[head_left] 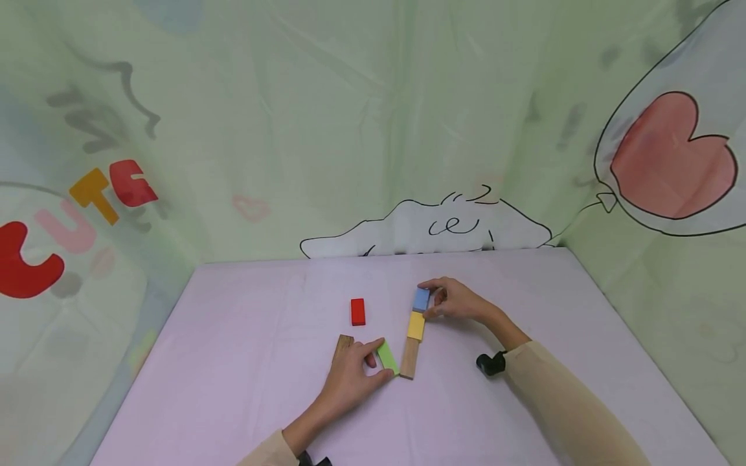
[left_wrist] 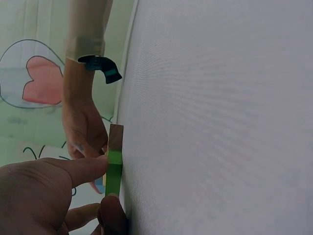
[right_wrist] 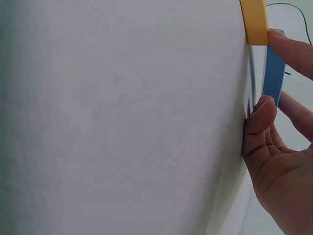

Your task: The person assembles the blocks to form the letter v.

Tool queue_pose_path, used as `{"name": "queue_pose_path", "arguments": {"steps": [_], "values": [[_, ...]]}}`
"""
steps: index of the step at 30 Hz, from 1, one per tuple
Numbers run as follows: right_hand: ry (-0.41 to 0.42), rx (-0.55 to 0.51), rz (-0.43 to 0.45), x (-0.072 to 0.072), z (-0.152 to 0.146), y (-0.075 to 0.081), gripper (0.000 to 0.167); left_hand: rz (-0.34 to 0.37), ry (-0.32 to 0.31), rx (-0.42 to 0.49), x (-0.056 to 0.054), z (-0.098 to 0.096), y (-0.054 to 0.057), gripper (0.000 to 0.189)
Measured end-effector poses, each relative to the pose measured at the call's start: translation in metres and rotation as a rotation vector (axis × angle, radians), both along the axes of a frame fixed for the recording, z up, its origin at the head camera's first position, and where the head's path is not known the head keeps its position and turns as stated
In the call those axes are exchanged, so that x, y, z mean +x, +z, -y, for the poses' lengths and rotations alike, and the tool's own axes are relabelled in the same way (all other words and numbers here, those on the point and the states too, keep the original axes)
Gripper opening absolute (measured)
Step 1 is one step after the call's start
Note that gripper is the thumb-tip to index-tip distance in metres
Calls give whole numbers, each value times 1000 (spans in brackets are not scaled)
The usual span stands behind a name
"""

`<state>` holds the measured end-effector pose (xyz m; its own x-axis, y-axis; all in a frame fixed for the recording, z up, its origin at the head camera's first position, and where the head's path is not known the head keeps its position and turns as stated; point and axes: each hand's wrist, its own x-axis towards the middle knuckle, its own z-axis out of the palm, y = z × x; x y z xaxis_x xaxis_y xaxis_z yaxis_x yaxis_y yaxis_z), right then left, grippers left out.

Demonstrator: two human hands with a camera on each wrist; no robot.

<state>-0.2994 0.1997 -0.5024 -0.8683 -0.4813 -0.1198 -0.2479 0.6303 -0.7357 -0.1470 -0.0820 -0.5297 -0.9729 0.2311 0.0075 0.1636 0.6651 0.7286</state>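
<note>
My left hand (head_left: 352, 375) pinches a green block (head_left: 387, 358) between thumb and index finger, one at each end. The green block lies slanted, its near end right beside the plain wooden block (head_left: 410, 359). That wooden block, a yellow block (head_left: 416, 325) and a blue block (head_left: 421, 299) make a row running away from me. At the far end of the row, my right hand (head_left: 460, 301) holds the blue block by its two ends. In the right wrist view the blue block (right_wrist: 274, 76) sits between the fingertips, beside the yellow block (right_wrist: 255, 22).
A red block (head_left: 358, 312) stands alone to the left of the row. Partly hidden behind the left hand is a darker brown wooden block (head_left: 344, 344). The pale cloth-covered table (head_left: 245, 362) meets printed curtains (head_left: 350, 129) at its back and sides.
</note>
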Motion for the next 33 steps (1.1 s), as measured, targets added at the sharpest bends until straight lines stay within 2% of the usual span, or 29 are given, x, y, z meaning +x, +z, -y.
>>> {"name": "queue_pose_path", "arguments": {"steps": [33], "values": [[-1, -18, 4, 2, 0, 1, 68, -19, -5, 5, 0, 0, -1, 62]]}}
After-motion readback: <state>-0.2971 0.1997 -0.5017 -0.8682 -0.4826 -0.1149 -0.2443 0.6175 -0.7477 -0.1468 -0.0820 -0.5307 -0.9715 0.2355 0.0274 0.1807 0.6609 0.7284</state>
